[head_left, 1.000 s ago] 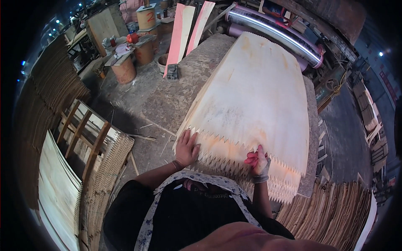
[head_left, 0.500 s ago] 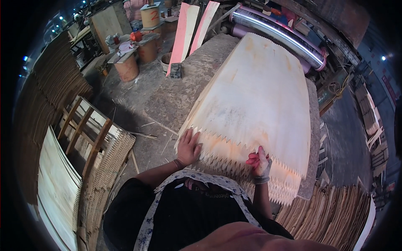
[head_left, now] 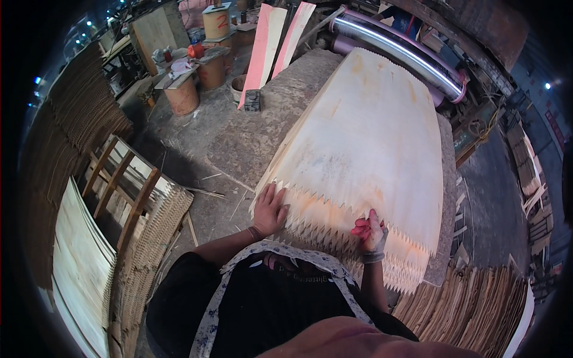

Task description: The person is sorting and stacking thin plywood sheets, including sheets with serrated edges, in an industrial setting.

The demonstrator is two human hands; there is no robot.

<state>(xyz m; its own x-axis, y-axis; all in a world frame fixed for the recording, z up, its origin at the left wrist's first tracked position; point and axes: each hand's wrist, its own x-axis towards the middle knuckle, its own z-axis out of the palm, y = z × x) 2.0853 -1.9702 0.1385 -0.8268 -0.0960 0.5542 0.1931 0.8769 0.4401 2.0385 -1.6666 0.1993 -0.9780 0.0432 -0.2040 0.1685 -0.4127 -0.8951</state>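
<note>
A stack of pale wood veneer sheets (head_left: 382,131) with saw-toothed near edges lies in front of me, its layers stepped toward my body. My left hand (head_left: 270,210) rests on the stack's near left corner, fingers stretched out over the teeth. Farther right, my right hand (head_left: 372,232) is closed at the toothed edge of the top sheet, thumb and fingers pinched on it. Its fingers look pink-red, and some are curled out of sight. Beneath the stack is a rough, worn board (head_left: 271,113).
Beyond the stack's far end runs a shiny roller (head_left: 397,51). Pink-and-cream strips (head_left: 262,53) stand beside a dark block (head_left: 252,100). Drums (head_left: 181,95) stand at the back left. More veneer lies beside a wooden frame (head_left: 140,209) at left; brown sheets (head_left: 465,304) are stacked at lower right.
Both my hands keep their places on the veneer. Beyond the roller, a dark blue and red shape, apparently clothing, has shifted.
</note>
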